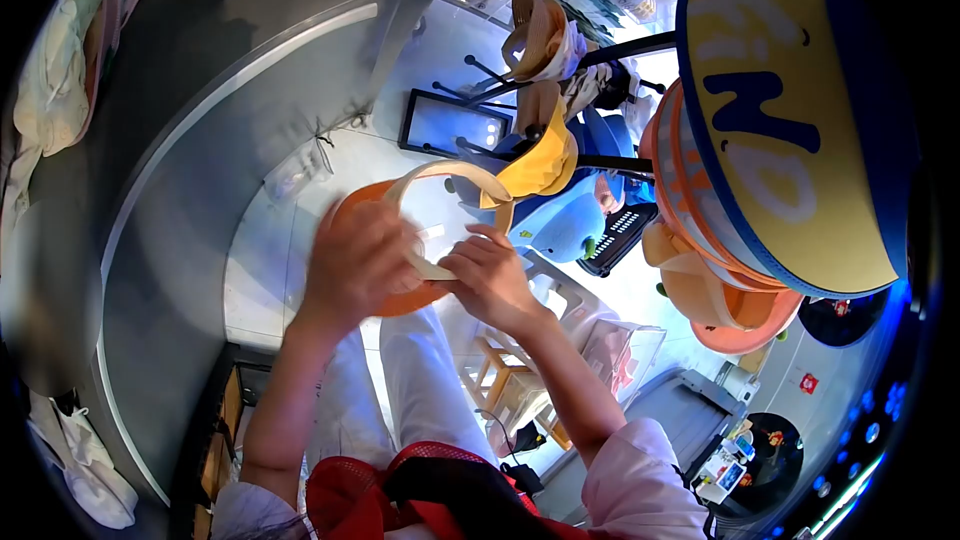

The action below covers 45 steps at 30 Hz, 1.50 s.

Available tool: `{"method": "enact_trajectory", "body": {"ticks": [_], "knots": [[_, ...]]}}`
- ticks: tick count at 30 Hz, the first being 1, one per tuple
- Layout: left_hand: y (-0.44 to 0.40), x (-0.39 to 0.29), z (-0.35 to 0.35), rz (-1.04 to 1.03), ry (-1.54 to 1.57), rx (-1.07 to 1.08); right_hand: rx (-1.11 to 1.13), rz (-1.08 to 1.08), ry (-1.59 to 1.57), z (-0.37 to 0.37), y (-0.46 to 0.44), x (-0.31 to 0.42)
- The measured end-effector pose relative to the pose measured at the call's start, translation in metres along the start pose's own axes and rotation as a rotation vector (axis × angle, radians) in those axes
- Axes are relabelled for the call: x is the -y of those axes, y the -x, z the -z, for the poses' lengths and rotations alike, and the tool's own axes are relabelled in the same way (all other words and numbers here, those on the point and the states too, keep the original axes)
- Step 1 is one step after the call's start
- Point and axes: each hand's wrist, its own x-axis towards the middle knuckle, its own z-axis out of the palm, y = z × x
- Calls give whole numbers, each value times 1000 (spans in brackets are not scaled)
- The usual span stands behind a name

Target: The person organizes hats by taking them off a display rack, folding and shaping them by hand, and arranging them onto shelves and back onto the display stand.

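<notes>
An orange visor hat [400, 302] with a cream inner band [452, 170] is held in front of my body, its open ring facing me. My left hand [362, 258] grips its left side and is slightly blurred. On the lower right of the band, my right hand [490, 275] has its fingers bent round the edge. The orange brim shows behind and below my left hand.
A black rack with hats stands ahead and right: a large yellow and blue visor [770, 120], a yellow one [545, 162] and a light blue one [565, 225]. A curved grey panel [230, 120] is on the left. A stool [505, 380] stands below right.
</notes>
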Motion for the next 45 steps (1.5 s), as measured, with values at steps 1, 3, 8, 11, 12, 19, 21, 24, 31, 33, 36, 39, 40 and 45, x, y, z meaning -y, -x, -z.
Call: {"method": "enact_trajectory", "body": {"ticks": [1,3,8,11,12,19,21,24,31,33,36,39,40,45], "knots": [[2,13,4,194,-36,-60,47,17,-28,9,-1,3],[13,55,-8,674,684,111,140,47,-85,29,-2,10],[-10,36,-17,1154,1878,886,328,220,-498,39,-4,36],[-9,42,-40,1011,2197,696,288,100,-480,45,5,33],[-13,46,-44,1040,2046,532,212,95,-432,43,9,25],[-76,34,-22,825,1720,269,133,51,-222,58,-1,2],[-80,25,-19,707,1622,325,137,78,-128,68,1,14],[-80,-5,-5,602,1563,325,110,134,-73,88,13,43],[-55,-110,73,597,1749,246,154,65,-156,168,62,139],[-50,-148,101,535,1806,156,15,15,-169,192,78,174],[-51,-201,143,300,1856,76,-149,13,-56,217,102,208],[-58,-238,173,106,1714,167,-319,53,59,246,126,229],[-64,-250,182,95,1664,202,-372,63,57,253,136,232],[-98,-287,183,407,2000,450,-329,73,40,294,182,230]]}}
